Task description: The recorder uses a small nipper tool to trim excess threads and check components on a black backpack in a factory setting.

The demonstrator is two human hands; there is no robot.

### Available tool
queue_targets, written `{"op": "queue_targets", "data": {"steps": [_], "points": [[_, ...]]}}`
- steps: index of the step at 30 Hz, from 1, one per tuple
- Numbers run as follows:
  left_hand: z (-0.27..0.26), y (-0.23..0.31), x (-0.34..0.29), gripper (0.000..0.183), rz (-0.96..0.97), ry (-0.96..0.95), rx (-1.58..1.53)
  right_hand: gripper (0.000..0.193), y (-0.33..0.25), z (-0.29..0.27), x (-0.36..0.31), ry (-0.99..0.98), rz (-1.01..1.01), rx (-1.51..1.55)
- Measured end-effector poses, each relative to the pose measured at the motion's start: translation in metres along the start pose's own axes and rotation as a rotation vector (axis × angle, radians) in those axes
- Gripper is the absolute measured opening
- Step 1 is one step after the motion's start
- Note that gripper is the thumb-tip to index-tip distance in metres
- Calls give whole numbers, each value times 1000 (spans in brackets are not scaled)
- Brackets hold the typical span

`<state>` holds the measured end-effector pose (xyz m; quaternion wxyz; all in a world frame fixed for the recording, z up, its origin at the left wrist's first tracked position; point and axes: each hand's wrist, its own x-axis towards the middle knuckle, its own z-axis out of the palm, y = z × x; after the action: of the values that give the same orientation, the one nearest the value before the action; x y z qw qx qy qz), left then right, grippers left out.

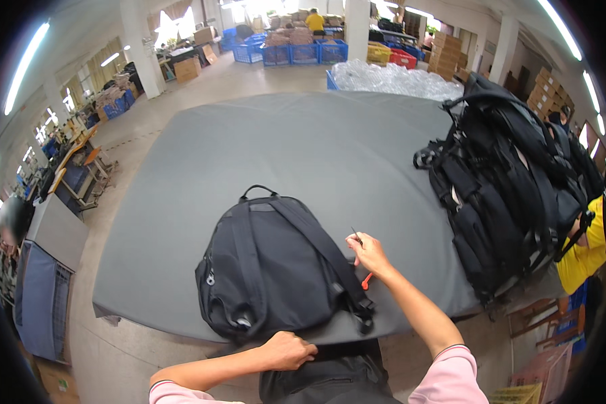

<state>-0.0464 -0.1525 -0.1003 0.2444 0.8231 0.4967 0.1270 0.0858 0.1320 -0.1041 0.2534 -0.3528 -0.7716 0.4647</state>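
A black backpack (283, 262) lies on the grey-covered table in front of me, its top handle away from me and its shoulder straps facing up. Right of it, my right hand (369, 254) is closed just above the table, pinching a small dark pointed tool (357, 236) that sticks up past the fingers. A small orange-red object (366, 281) rests on the cloth below that wrist. My left hand (291, 350) is closed at the near table edge, on the upper part of a second black bag (323, 380) in front of my body. Its fingertips are partly hidden.
The grey table cover (269, 141) stretches far ahead. A tall pile of black backpacks (505, 195) stands on the right, with a person in yellow (582, 249) beside it. Clear plastic bags (394, 79) fill a bin beyond the table. A grey cabinet (57, 229) stands left.
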Motion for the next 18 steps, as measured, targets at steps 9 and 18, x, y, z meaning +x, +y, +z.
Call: {"op": "queue_targets", "data": {"steps": [9, 18], "points": [[-78, -34, 57, 63, -202, 467, 401, 40, -4, -25, -63, 2, 168, -308], [27, 23, 25, 67, -323, 307, 368, 24, -35, -17, -191, -209, 313, 25]]}}
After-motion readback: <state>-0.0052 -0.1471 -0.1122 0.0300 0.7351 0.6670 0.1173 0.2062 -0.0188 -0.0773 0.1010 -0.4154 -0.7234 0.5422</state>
